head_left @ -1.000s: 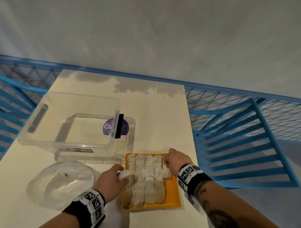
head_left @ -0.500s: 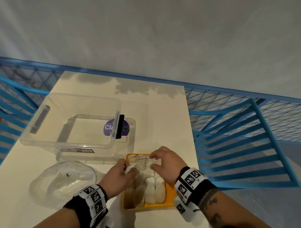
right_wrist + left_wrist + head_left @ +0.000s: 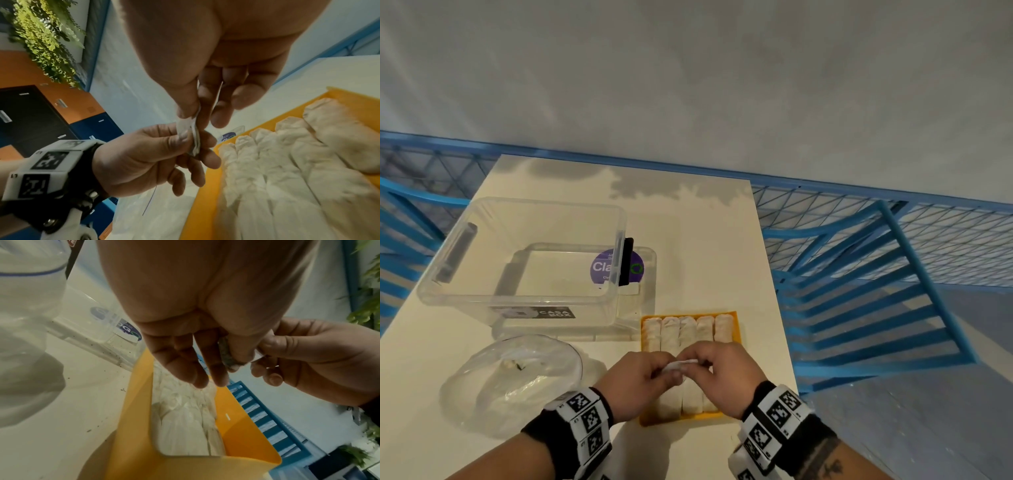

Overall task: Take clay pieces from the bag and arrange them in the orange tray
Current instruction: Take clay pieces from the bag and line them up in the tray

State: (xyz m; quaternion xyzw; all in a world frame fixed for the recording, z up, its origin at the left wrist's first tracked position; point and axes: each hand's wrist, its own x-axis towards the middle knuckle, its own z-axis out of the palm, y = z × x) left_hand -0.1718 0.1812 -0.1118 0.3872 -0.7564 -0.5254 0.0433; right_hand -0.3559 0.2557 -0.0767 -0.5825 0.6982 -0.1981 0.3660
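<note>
An orange tray (image 3: pixel 738 325) near the table's front edge holds several wrapped whitish clay pieces (image 3: pixel 688 329) in rows. Both hands meet above its middle and pinch one small wrapped clay piece (image 3: pixel 681 365) between them. My left hand (image 3: pixel 654 371) holds its left end, my right hand (image 3: pixel 705 365) its right end. In the right wrist view the wrapped piece (image 3: pixel 192 134) sits between the thumbs and forefingers, clear of the tray (image 3: pixel 203 194). In the left wrist view the same piece (image 3: pixel 228 353) shows grey under its wrap. The clear plastic bag (image 3: pixel 513 377) lies left of the tray.
A clear plastic box (image 3: pixel 524 253) stands on its lid behind the bag and tray, close to the tray's far left corner. Blue chairs (image 3: pixel 866 294) flank the white table (image 3: pixel 705 246) on the right and left. The table's right edge runs just beyond the tray.
My right hand left the tray's far right corner and came to the middle. My left hand rose with the small piece, and both now pinch it above the tray.
</note>
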